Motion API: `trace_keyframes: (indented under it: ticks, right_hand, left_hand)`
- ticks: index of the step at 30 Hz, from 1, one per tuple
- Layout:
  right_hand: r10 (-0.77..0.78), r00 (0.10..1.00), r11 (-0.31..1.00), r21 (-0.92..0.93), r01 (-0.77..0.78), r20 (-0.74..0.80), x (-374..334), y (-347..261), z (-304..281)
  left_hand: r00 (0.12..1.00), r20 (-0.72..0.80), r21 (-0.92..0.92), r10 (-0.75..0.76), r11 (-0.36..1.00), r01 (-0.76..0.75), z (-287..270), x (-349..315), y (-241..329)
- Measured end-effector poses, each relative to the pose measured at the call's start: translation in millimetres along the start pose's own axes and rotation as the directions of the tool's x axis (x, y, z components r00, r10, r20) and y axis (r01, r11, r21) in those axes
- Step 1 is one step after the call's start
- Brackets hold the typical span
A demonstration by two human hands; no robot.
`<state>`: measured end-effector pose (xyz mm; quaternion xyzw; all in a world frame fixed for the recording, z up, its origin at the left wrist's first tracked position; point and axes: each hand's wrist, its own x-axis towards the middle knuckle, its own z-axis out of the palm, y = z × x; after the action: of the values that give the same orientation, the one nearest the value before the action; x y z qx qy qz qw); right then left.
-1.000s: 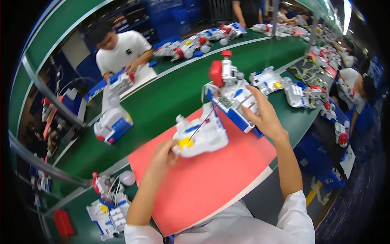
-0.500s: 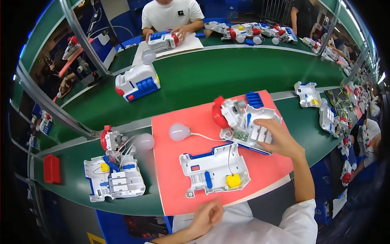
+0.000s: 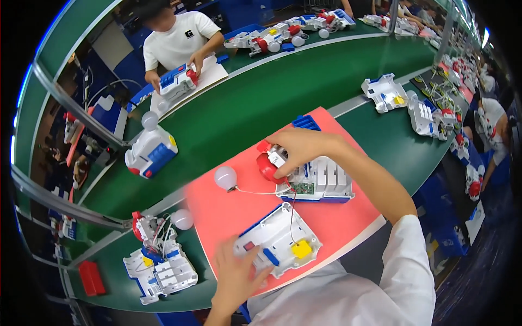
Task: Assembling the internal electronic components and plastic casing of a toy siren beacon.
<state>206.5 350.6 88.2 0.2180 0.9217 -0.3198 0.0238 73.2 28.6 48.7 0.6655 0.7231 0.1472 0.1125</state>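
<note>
A factory assembly line for plastic toys was shown, marked by a long green conveyor belt (image 3: 244, 117) along which half-built white, blue and red toy housings (image 3: 151, 154) were spaced. On the near side of the belt a red work mat (image 3: 331, 228) was laid with opened toy shells, a circuit board and a wired bulb. Across the belt another worker (image 3: 179, 41) was seated with the same kind of toy, and more units (image 3: 424, 111) were lined up along its right end.
</note>
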Motion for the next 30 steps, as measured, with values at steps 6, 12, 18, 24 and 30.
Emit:
trace_keyframes:
  ticks: [6,12,18,24,30]
  right_hand:
    - [-0.239,0.93,0.965,0.038,0.26,-0.278,-19,34,31]
    - [-0.222,0.795,0.932,0.117,0.344,-0.564,-28,20,39]
    - [-0.102,0.792,0.944,0.192,0.267,-0.603,-26,37,34]
    - [-0.349,0.607,0.725,0.206,0.658,-0.714,-74,-8,-1]
    - [0.124,0.619,0.797,0.45,0.403,-0.775,-106,56,-7]
  left_hand:
    - [0.897,-0.217,-0.633,-0.384,0.755,0.17,-11,55,-53]
    - [0.963,-0.226,-0.541,-0.147,0.841,0.001,29,192,-110]
    - [0.957,-0.246,-0.734,-0.155,0.675,-0.079,-46,183,-24]
    - [0.809,-0.532,-0.231,0.249,0.876,-0.422,-53,218,89]
    - [0.965,-0.244,-0.529,0.093,0.821,-0.213,-38,252,50]
